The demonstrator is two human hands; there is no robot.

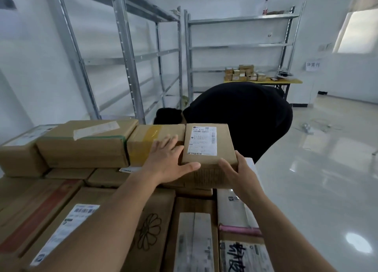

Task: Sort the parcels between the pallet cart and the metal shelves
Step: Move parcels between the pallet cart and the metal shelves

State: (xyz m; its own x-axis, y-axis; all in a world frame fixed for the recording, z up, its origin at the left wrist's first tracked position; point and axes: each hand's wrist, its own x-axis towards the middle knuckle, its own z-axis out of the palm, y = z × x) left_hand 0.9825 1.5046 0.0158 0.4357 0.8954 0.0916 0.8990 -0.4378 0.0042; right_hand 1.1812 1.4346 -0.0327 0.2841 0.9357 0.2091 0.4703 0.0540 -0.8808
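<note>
Here the small brown cardboard parcel with a white shipping label sits on top of the stacked brown cardboard boxes, with the right hand curled round its near right corner and the left hand spread flat against its left side, thumb along the front edge. Judging by the bare grey metal shelves behind, the sorting has hardly begun, with nearly the whole load left to move. A person in black clothing bends down behind the stack, the pallet cart under the boxes is hidden, and the label print is too blurred to read.
</note>
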